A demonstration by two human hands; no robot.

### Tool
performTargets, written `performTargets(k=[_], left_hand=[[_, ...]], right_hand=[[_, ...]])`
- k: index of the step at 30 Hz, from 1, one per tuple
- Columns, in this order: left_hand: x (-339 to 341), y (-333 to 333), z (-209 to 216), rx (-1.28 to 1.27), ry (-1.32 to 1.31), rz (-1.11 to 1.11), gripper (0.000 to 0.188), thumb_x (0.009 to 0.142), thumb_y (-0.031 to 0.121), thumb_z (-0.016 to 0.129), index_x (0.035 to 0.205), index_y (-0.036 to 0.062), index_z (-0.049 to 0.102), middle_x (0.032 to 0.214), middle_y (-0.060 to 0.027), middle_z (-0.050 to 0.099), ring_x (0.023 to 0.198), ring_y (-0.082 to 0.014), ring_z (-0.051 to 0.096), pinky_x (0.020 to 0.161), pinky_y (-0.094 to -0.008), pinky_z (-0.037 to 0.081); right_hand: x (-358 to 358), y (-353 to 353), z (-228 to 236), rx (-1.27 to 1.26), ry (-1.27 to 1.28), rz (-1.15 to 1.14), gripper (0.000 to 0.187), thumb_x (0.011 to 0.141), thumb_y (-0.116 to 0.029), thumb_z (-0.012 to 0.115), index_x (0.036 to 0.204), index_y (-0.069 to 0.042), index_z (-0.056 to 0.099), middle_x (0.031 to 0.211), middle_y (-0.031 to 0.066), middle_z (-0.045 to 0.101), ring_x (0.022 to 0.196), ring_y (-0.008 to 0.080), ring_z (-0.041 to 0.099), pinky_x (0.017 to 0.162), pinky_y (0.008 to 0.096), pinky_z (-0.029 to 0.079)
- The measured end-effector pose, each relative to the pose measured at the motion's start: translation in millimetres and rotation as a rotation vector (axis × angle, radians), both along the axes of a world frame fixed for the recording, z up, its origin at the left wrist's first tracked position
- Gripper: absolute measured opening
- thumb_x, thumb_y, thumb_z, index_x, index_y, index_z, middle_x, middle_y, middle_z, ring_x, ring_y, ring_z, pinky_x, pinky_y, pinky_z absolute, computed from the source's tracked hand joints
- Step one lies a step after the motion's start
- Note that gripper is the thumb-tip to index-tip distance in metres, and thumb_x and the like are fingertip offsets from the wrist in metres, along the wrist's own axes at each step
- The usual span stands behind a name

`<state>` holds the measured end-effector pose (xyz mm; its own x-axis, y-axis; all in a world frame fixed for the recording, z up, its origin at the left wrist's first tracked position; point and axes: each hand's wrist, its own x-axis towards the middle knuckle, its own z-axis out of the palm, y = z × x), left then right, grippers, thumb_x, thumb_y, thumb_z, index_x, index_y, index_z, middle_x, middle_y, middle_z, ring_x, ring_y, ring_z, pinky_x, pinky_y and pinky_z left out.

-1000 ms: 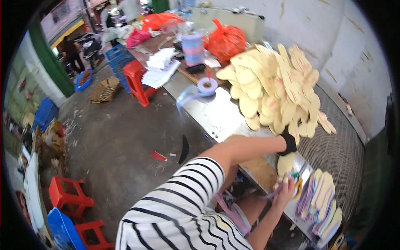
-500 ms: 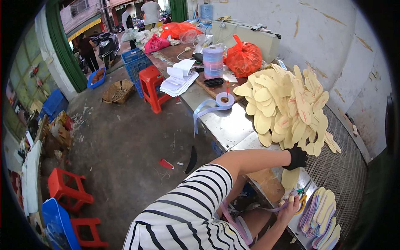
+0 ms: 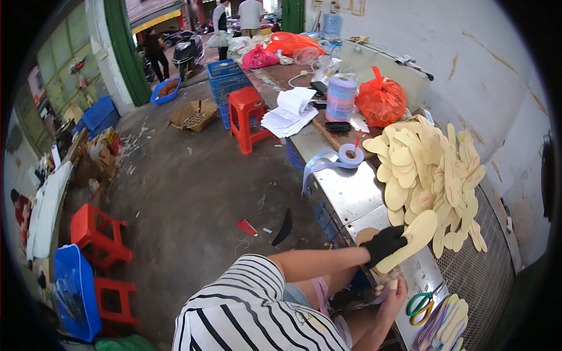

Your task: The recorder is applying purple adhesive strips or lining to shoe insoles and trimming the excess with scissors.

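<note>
My left hand (image 3: 386,245), in a black glove, is closed on a cream insole (image 3: 420,229) and holds it slantwise over the near part of the bench. Just below it, my bare right hand (image 3: 393,297) has its fingers pinched together at a thin purple strip (image 3: 374,300), which trails toward my lap. The fingertips partly hide what they grip. Scissors (image 3: 420,308) with green and yellow handles lie to the right of that hand. Beside them is a stack of insoles (image 3: 443,327) with purple edges. Beyond my left hand rises a large heap of cream insoles (image 3: 430,169).
A roll of pale ribbon (image 3: 350,154), papers (image 3: 290,111), a large spool (image 3: 341,99) and a red plastic bag (image 3: 380,99) stand farther along the bench. A red stool (image 3: 249,117) and blue crates (image 3: 227,82) flank it. More red stools (image 3: 96,234) are at the left.
My left hand has come back from the heap's near edge with a cream insole in it. My right hand stays low by the strip. The whole view has shifted.
</note>
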<state>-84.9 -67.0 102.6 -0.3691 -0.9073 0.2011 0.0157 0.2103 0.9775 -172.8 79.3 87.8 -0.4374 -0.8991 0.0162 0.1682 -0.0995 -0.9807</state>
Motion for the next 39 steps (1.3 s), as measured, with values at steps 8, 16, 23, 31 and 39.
performTargets(k=[8, 16, 23, 31, 39], left_hand=[[33, 33, -9, 0.137, 0.135, 0.035, 0.038, 0.084, 0.025, 0.049, 0.117, 0.0054, 0.051, 0.092, -0.0206, 0.061, 0.085, -0.033, 0.06, 0.072, -0.0398, 0.046], [38, 34, -14, 0.477, 0.323, -0.056, 0.049, 0.091, 0.031, 0.045, 0.132, 0.0054, 0.037, 0.095, -0.011, 0.061, 0.08, -0.0167, 0.058, 0.068, -0.0303, 0.047], [28, 27, 5, 0.347, 0.162, -0.119, 0.057, 0.091, 0.039, 0.042, 0.137, 0.0078, 0.031, 0.105, -0.0134, 0.059, 0.082, -0.0167, 0.059, 0.07, -0.0297, 0.047], [57, 31, 37, 0.13, -0.301, -0.4, 0.055, 0.091, 0.039, 0.039, 0.135, 0.0061, 0.034, 0.12, -0.0176, 0.054, 0.105, -0.0218, 0.054, 0.086, -0.0305, 0.042], [26, 45, 12, 0.146, -0.034, -0.445, 0.046, 0.092, 0.039, 0.043, 0.125, 0.0069, 0.045, 0.095, -0.0102, 0.062, 0.078, -0.0191, 0.06, 0.068, -0.0324, 0.046]], right_hand=[[19, -21, -25, 0.079, 0.239, 0.1, 0.02, 0.091, -0.021, 0.052, 0.08, -0.006, 0.056, 0.059, -0.0034, 0.049, 0.043, 0.0025, 0.041, 0.039, 0.0165, 0.028], [24, -19, -14, -0.012, -0.137, 0.225, 0.022, 0.09, -0.024, 0.054, 0.095, -0.003, 0.058, 0.071, -0.0019, 0.059, 0.05, 0.003, 0.048, 0.042, 0.0168, 0.034], [33, -17, 6, -0.078, -0.234, 0.07, 0.023, 0.089, -0.024, 0.055, 0.098, -0.002, 0.057, 0.076, -0.0005, 0.06, 0.054, 0.0048, 0.051, 0.048, 0.0176, 0.039], [-54, -22, 7, -0.017, 0.205, -0.166, 0.02, 0.089, -0.024, 0.057, 0.084, -0.005, 0.059, 0.06, -0.0049, 0.049, 0.048, 0.0018, 0.038, 0.042, 0.0184, 0.027], [-40, -40, 24, -0.075, 0.157, -0.044, 0.025, 0.089, -0.021, 0.058, 0.096, 0.002, 0.061, 0.081, 0.0026, 0.062, 0.068, 0.0072, 0.054, 0.06, 0.0199, 0.043]])
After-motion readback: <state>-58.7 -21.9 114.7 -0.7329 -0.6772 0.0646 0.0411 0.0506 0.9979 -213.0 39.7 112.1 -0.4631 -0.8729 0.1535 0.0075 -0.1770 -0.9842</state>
